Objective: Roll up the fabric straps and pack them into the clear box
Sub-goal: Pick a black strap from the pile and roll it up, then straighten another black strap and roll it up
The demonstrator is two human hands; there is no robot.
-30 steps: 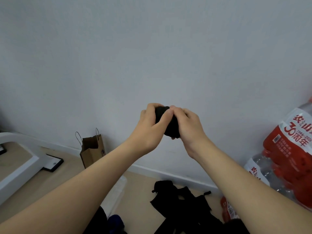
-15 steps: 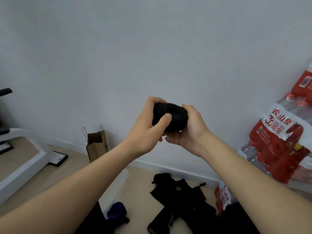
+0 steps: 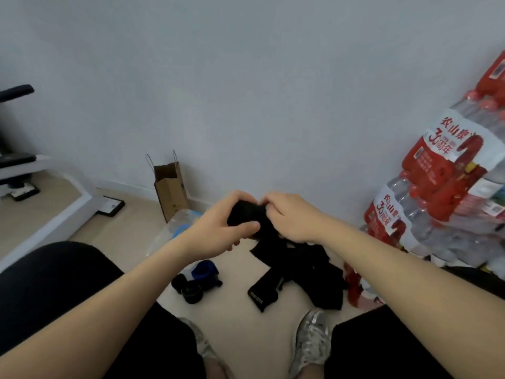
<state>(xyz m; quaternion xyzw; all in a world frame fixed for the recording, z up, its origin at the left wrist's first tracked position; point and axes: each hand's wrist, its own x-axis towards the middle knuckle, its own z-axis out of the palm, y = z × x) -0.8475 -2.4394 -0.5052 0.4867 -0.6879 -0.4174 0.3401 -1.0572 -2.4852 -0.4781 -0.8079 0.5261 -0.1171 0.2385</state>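
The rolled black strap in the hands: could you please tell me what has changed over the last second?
Both hands lowered the rolled black strap toward the pile of straps on the floor. The right hand shifted from cupping it underneath to pinching its top edge. The left hand kept its grip, thumb across the front; pile and paper bag stayed put.

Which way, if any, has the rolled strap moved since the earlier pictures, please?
Yes, downward: the rolled strap was above the paper bag, now level with it.
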